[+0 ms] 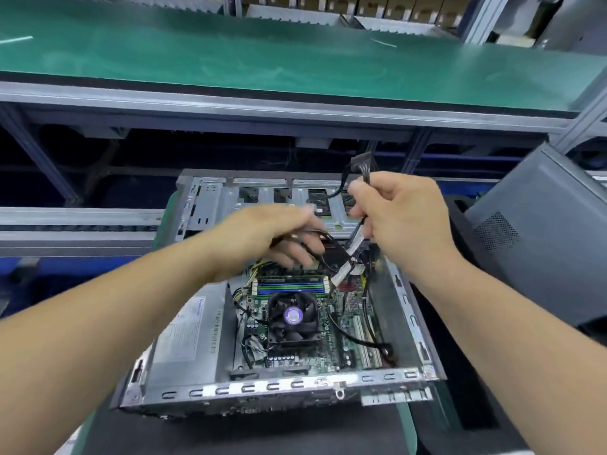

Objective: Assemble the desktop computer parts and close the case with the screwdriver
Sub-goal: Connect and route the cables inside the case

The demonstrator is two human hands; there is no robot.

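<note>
Head view, right hand (402, 211) gripping cable (361, 167) upright

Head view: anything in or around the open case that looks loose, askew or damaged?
No damage shows. Still loose: the black cable bundle hangs above the motherboard, gripped by both the left hand and right hand, its connector unplugged. The side panel leans off to the right.

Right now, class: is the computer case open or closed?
Open: the computer case has no side cover, so the fan and board show.
</note>
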